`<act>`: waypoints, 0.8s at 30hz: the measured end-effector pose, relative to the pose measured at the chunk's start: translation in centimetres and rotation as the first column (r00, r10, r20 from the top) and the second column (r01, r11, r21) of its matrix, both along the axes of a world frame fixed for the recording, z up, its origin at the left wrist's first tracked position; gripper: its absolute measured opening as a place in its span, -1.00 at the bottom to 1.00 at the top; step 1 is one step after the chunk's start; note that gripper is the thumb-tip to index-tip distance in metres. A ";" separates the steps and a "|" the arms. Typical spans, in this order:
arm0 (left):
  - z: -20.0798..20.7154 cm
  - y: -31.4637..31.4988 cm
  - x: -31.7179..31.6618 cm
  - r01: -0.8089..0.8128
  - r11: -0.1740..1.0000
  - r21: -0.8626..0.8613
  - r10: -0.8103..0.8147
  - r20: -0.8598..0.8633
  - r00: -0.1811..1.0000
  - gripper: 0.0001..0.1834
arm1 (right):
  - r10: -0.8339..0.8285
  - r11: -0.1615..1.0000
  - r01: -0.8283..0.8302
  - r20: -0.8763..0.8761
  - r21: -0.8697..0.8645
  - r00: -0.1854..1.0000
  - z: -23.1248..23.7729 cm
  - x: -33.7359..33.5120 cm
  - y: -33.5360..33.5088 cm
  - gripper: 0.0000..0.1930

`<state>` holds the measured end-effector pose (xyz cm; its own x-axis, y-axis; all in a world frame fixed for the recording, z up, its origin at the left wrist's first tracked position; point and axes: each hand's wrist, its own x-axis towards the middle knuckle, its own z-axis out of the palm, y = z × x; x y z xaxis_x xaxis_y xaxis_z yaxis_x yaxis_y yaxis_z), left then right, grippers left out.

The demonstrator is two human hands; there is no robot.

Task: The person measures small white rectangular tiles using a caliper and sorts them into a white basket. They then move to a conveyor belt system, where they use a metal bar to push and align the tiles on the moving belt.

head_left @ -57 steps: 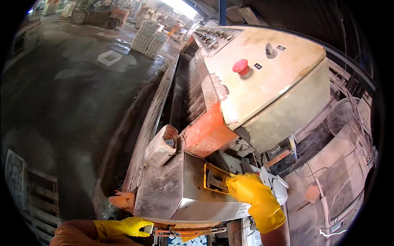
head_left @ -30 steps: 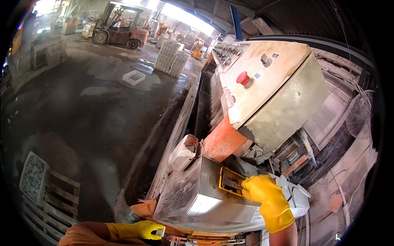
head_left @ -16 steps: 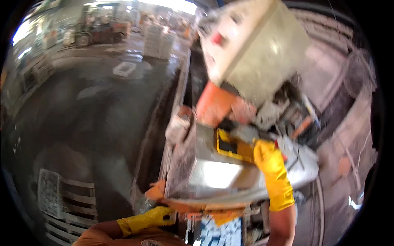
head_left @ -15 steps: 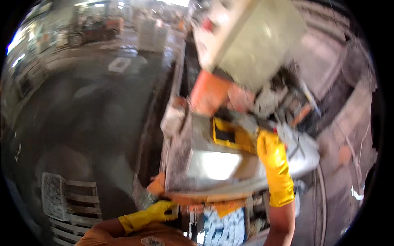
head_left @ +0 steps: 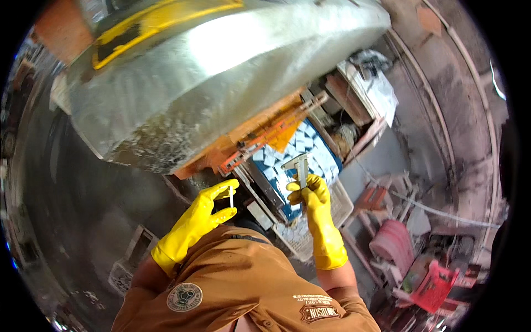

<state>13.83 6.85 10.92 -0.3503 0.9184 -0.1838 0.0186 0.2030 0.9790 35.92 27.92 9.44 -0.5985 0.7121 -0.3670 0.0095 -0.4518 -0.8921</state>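
My left hand [head_left: 206,213], in a yellow rubber glove, pinches a thin white tile [head_left: 232,196] edge-on between thumb and fingertips. My right hand [head_left: 312,199], gloved the same way, is closed around a metal caliper [head_left: 302,167] whose jaws point up and away from me. The two hands are apart, and the caliper does not touch the tile. Beyond the caliper, many small white tiles [head_left: 304,141] lie loosely over a blue surface [head_left: 335,161]. Below it, partly behind my right hand, is a pale plastic crate [head_left: 344,206].
A large, wet metal machine housing [head_left: 221,72] with a yellow-framed opening [head_left: 141,27] spans the far side. Orange bars [head_left: 265,135] run under its edge. To the right stand a red plastic basket [head_left: 436,288], a pinkish rounded object [head_left: 391,243] and a hose [head_left: 415,207].
My right hand has come down from the top of the machine and now holds the caliper in front of me. My left hand has risen with the tile. The view has tilted downward.
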 end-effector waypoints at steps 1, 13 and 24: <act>-0.3 0.7 0.4 0.050 0.999 -0.009 -0.050 0.008 0.999 -0.30 | -0.026 1.000 0.026 0.099 0.004 0.995 -0.2 1.1 -1.1 -0.73; -2.6 6.5 4.7 0.389 0.913 -0.123 -0.381 0.085 0.921 -0.29 | 0.028 0.929 -0.241 0.592 0.283 0.805 -0.7 6.9 -3.8 -0.53; -3.2 7.0 6.0 0.447 0.866 -0.225 -0.389 0.260 0.884 -0.31 | 0.137 0.443 -0.600 0.611 0.666 0.780 -0.6 8.2 -0.8 -0.43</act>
<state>19.81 13.87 7.72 0.1261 0.8735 -0.4702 -0.0279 0.4769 0.8785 44.16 27.12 8.81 -0.8283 0.5583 -0.0480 0.4380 0.5917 -0.6768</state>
